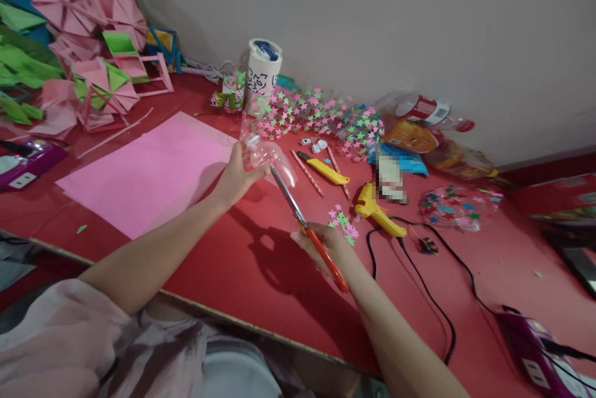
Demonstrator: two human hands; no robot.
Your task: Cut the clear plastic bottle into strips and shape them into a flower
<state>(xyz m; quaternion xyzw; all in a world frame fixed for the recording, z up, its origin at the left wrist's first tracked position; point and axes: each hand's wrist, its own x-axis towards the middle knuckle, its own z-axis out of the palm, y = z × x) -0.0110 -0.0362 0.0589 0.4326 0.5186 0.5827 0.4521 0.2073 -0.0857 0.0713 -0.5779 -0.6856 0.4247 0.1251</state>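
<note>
Left hand (pixel 238 173) out in front, thumb and fingers pinched on the clear bottle (pixel 283 165); right hand (pixel 328 243) nearer the body, wrapped round the red-handled scissors (pixel 302 219). The hands are apart, and the blades bridge the gap! The bottle lies ahead and to the left of the right hand, its neck by the left hand, its long axis slanting rightward and back toward the body. The blades slant up-left, tips right by the left thumb; whether they touch the plastic, I cannot tell. Left arm stretches forward, wrist bent; right forearm comes in from the lower right. Out we go: pink paper (pixel 153 174) left of the left hand, loose stars (pixel 343 224) just beyond the right, glue gun (pixel 379 212) to its right, yellow cutter (pixel 330 171) farther ahead, tumbler (pixel 264 72) beyond the left hand.
</note>
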